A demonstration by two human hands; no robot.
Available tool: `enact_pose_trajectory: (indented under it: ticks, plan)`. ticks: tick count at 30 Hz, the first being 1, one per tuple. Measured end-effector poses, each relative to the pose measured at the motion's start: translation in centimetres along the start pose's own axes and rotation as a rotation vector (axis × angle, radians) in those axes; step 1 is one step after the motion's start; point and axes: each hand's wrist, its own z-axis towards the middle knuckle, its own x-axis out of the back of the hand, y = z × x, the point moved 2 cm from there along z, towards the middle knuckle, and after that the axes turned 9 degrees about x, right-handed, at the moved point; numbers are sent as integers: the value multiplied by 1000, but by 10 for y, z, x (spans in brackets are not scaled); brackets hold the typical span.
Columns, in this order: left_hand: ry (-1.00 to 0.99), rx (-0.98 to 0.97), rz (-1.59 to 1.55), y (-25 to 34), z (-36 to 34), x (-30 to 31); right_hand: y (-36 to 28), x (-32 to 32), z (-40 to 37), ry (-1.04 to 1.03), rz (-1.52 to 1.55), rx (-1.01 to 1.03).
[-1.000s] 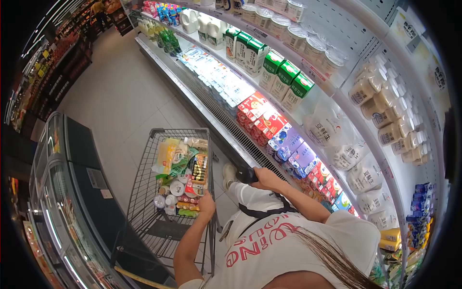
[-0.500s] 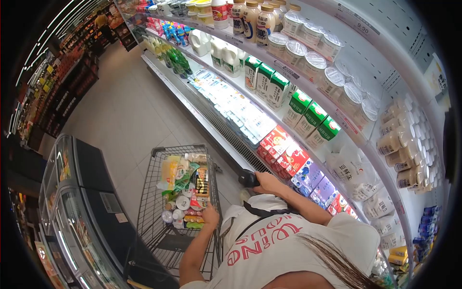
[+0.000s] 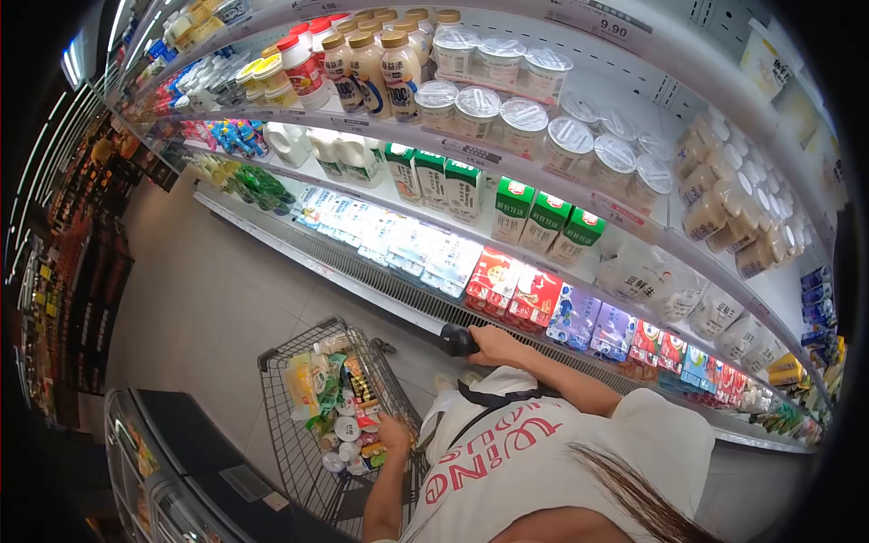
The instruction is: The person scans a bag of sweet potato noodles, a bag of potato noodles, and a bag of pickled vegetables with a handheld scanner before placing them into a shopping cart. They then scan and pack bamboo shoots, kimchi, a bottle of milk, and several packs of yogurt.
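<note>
My left hand (image 3: pixel 393 433) is closed at the right side rim of a wire shopping cart (image 3: pixel 281 412), its fingertips partly hidden. Inside the cart, close to that hand, lie a yellow package (image 3: pixel 302 385), a green bag (image 3: pixel 329 396), white-lidded tubs (image 3: pixel 346 429) and other groceries. My right hand (image 3: pixel 491 346) is wrapped round a rounded black object (image 3: pixel 459 339), whose kind I cannot make out. It is in front of the lower edge of the chilled shelves, apart from the goods.
Chilled shelves (image 3: pixel 380 290) run along the front with green-topped milk cartons (image 3: pixel 548 222), cream-coloured bottles (image 3: pixel 365 72), lidded cups (image 3: pixel 523 122) and red drink packs (image 3: pixel 534 297). A dark freezer case (image 3: pixel 172 430) stands left of the cart. Tiled floor (image 3: pixel 199 299) stretches away between them.
The view has turned, so the shelves now run more level across it. The cart appears lower and more tilted, my left hand still at its rim. My right hand keeps the black object.
</note>
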Motion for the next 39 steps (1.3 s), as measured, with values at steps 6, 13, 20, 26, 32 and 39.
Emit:
enact_pose_trajectory:
  ticks: [6, 13, 20, 26, 32, 39]
  plan:
    - [-319, -91, 261, 5, 24, 29, -3, 2, 8, 95, 43, -41]
    - [49, -900, -278, 252, 46, 218, -6, 9, -3, 269, 94, -146]
    - [651, -1611, -417, 553, -12, 395, -4, 22, -43, 452, 152, -209]
    - [538, -1564, 195, 659, 1, 410, 1, 32, -70, 562, 156, -274]
    - [595, -1731, -55, 659, 14, 396, 4, 35, -82, 578, 199, -295]
    - [1145, -1843, -428, 575, -8, 390, 1, 38, -77, 508, 184, -233]
